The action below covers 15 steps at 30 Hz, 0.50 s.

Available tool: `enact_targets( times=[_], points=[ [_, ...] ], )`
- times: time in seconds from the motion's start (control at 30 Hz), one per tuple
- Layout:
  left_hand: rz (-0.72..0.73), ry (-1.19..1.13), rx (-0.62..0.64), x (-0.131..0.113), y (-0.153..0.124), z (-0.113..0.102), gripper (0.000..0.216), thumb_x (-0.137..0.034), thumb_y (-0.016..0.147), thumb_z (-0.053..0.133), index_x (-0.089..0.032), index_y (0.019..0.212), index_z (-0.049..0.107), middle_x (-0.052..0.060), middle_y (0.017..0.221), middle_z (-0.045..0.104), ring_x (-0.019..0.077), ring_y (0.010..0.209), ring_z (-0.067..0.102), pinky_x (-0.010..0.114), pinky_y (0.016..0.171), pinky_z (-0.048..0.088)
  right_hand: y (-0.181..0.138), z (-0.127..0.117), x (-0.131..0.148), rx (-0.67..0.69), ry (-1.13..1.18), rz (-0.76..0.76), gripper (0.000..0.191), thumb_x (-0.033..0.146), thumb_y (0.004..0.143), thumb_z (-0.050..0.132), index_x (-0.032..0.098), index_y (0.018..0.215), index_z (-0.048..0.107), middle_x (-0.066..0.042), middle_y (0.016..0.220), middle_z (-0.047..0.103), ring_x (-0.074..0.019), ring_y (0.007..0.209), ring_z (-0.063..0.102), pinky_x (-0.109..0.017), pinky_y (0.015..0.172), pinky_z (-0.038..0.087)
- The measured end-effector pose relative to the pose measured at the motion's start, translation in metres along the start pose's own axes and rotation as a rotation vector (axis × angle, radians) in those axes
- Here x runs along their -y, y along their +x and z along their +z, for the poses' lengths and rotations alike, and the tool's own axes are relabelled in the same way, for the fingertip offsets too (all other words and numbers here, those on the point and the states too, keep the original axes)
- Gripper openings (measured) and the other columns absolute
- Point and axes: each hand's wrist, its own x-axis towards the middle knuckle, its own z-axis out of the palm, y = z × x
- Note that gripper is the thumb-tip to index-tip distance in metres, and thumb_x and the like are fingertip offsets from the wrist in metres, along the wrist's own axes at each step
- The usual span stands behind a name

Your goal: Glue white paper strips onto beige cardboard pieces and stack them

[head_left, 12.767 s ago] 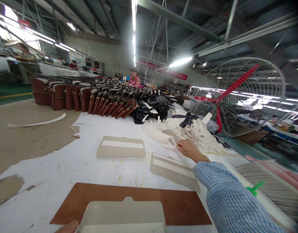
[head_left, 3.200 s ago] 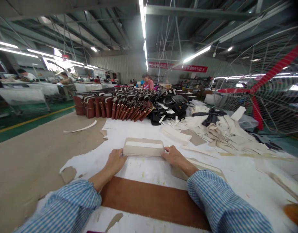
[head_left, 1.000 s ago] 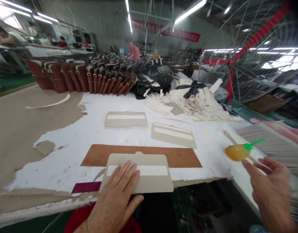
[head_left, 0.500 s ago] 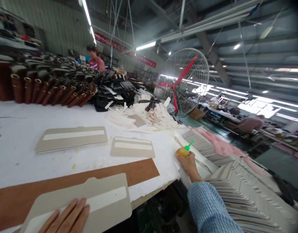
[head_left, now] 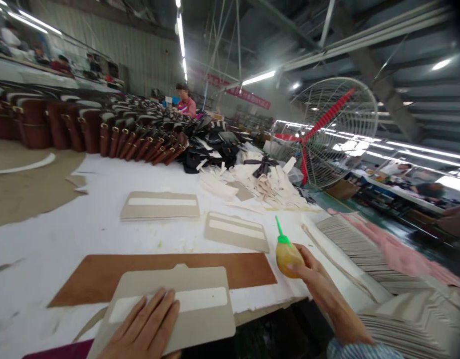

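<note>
A beige panel [head_left: 215, 319] with a tab on its top edge and a white strip across it overhangs the near table edge. My left hand [head_left: 151, 319] lies across its face, fingers stretched on top, with what looks like the thumb under the lower edge. Behind and partly beneath the panel is a long brown leather strip [head_left: 114, 271]. My right hand [head_left: 308, 269] is wrapped around a yellowish squeeze bottle [head_left: 288, 257] with a green nozzle, its tip pointing up, just right of the strip's end.
Beige pieces with white strips lie farther back: a small stack [head_left: 158, 209] and another panel [head_left: 235, 232]. White offcuts [head_left: 260, 184], brown leather bags [head_left: 132, 142] and a large fan [head_left: 327, 134] stand beyond. Grey layered pieces [head_left: 368, 249] are at right. Another person [head_left: 185, 105] is far back.
My right hand has drawn the squeeze bottle back toward the leather strip and turned it more upright. The left hand stays on the panel. The camera view has swung left.
</note>
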Motion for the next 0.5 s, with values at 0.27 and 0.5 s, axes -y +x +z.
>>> enact_targets(
  times=[0.27,0.5],
  points=[
    [-0.170,-0.116,0.276,-0.022,0.032,-0.050,0.060,-0.040,0.087,0.073,-0.013,0.139,0.059,0.011,0.140,0.069,0.0316,0.131,0.060,0.047,0.112,0.044,-0.039,0.082,0.052,0.250,0.417,0.244,0.050,0.064,0.081,0.071,0.024,0.111,0.071,-0.011,0.106,0.078,-0.0299,0.089,0.074,-0.043,0.073,0.060],
    [-0.227,-0.251,0.342,-0.024,0.030,-0.051,0.059,-0.055,0.101,0.056,-0.013,0.143,0.055,0.010,0.142,0.067,0.0307,0.132,0.057,0.049,0.119,0.031,-0.046,0.124,0.065,0.421,0.407,0.234,0.047,0.063,0.079,0.076,0.027,0.107,0.069,-0.007,0.096,0.074,-0.0234,0.075,0.067,-0.030,0.052,0.051]
  ],
)
